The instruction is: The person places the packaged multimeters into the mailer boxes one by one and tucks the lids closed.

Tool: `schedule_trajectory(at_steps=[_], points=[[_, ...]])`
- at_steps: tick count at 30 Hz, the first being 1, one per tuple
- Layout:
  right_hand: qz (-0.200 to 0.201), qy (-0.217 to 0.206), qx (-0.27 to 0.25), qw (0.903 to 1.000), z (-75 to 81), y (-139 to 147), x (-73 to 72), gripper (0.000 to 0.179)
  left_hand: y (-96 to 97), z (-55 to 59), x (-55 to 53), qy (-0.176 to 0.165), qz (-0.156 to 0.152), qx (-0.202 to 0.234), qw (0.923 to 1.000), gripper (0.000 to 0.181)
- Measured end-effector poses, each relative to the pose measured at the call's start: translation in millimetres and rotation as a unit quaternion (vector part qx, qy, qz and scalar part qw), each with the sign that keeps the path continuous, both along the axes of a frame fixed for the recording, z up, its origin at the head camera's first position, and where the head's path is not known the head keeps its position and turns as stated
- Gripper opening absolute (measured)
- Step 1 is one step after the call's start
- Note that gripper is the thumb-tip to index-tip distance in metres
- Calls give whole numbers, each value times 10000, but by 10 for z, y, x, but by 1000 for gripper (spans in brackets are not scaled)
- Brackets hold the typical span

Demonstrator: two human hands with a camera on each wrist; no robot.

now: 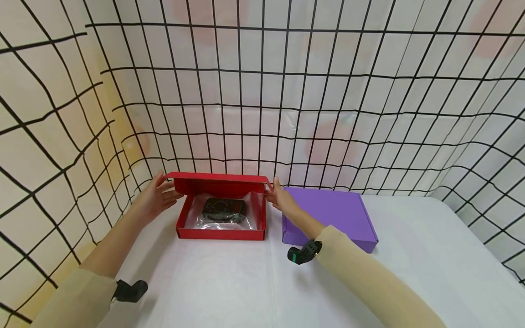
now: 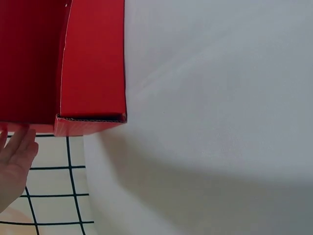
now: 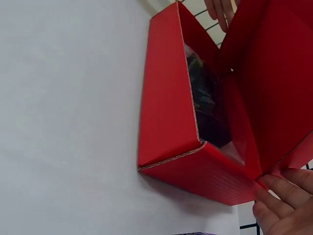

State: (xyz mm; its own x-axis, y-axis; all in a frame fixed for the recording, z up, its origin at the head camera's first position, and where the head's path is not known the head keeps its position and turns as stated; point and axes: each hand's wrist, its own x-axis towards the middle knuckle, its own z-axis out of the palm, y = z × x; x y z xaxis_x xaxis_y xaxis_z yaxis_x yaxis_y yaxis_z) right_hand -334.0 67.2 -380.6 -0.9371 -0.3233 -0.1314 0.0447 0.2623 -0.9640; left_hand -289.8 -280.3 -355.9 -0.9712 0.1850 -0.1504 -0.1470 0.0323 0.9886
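Note:
A red cardboard box (image 1: 221,233) stands on the white table with its lid (image 1: 217,177) raised part way. Inside lies a dark, boxy item (image 1: 223,209) in a clear plastic bag (image 1: 256,212); its kind cannot be made out. My left hand (image 1: 157,200) is at the lid's left end, fingers fairly straight along the side flap. At the opposite end, my right hand (image 1: 280,199) touches the lid's side flap with extended fingers (image 3: 288,191), thumb pointing up. In the left wrist view the left fingertips (image 2: 22,142) are right at the red edge.
A closed purple box (image 1: 328,214) lies just right of the red one, beneath my right forearm. Black wire grid panels (image 1: 262,109) rise behind the table and along both sides. The white tabletop (image 1: 221,282) stretches in front of the boxes.

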Motion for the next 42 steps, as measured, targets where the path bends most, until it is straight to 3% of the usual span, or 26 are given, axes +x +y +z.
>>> schedule_trajectory(at_steps=[6,12,16,21,24,28,32,42], points=[[-136,334,634,9973,7,11,55,72,-23,-26,20,7,64,-146,9999,77],[-779,513,1154,9889,76,19,142,68,-62,-33,49,112,30,-508,9986,78],[-930,622,1173,9868,108,20,184,59,-15,-81,116,260,372,-462,9979,65],[-667,972,1201,9857,81,44,251,45,83,-166,235,-54,869,-632,9942,65],[-558,1030,1187,9860,27,65,260,40,112,-206,279,-276,990,-637,9927,66],[-571,909,1139,9877,-22,69,243,37,125,-232,299,-305,1068,-622,9919,60],[-489,1050,1190,9861,-40,64,242,34,121,-250,312,-347,1059,-820,9904,64],[-1,2050,1885,9604,-114,57,298,29,157,-376,390,-469,985,-1449,9834,64]])
